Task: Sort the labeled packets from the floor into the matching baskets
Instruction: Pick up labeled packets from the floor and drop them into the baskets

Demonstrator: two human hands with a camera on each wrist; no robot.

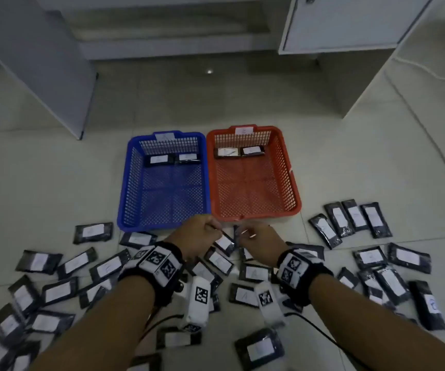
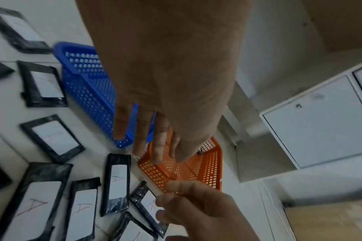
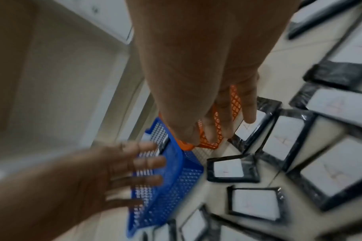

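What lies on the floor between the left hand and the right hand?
A black packet with a white label, between the left hand and right hand; the head view shows it.

This looks like an office or storeroom. The pale tiled floor [image 1: 55, 170] runs between plain white furniture: a locked cabinet [image 1: 350, 22] at far right, a grey panel leg [image 1: 42, 62] at far left, and a white cable [image 1: 430, 73] trailing right.
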